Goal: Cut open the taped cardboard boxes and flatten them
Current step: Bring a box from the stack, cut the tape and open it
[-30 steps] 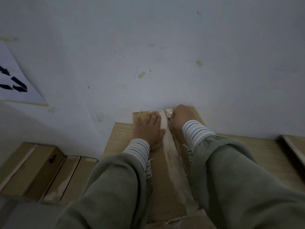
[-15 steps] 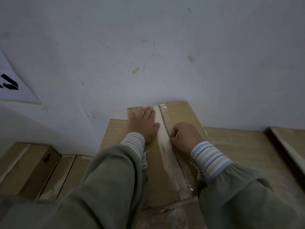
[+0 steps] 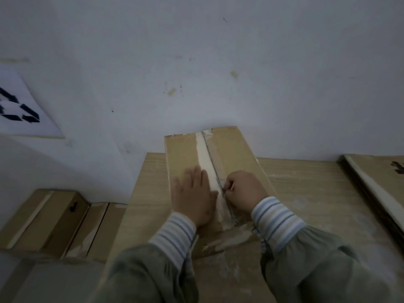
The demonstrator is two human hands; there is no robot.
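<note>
A long brown cardboard box (image 3: 236,149) lies on the wooden table (image 3: 317,193), its far end against the wall. A pale tape strip (image 3: 204,154) runs along its top seam, with a dark slit beside it from the far end down to my right hand. My left hand (image 3: 194,193) lies flat on the box's left flap, fingers straight. My right hand (image 3: 242,190) is curled round a small cutter, mostly hidden, its tip at the seam near the box's near end.
Several cardboard boxes (image 3: 50,219) sit low at the left. Flattened cardboard (image 3: 376,178) lies at the table's right edge. A white wall stands directly behind the box, with a printed sheet (image 3: 19,110) at the left.
My right hand has drawn the cutter along the seam from the box's far end toward me. My left hand has slid back toward me on the left flap.
</note>
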